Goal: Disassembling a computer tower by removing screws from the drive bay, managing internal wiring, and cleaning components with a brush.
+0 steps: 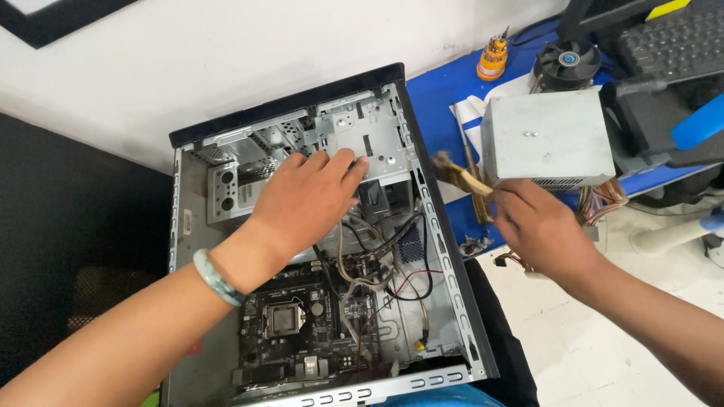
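An open desktop computer case (445,249) lies on its side with a motherboard (294,324) and loose cables (377,256) inside. My left hand (305,200), with a pale green bangle on the wrist, rests flat on the metal drive cage (354,132) at the upper part of the case, holding nothing. My right hand (539,226) is to the right of the case and grips the wooden handle of a small brush (460,177), whose bristles point towards the case's edge.
A grey power supply unit (547,136) with its wire bundle sits on the blue table (437,94) right of the case. Behind it are a round cooling fan (566,60), an orange screwdriver bit set (492,59) and a black keyboard (671,41).
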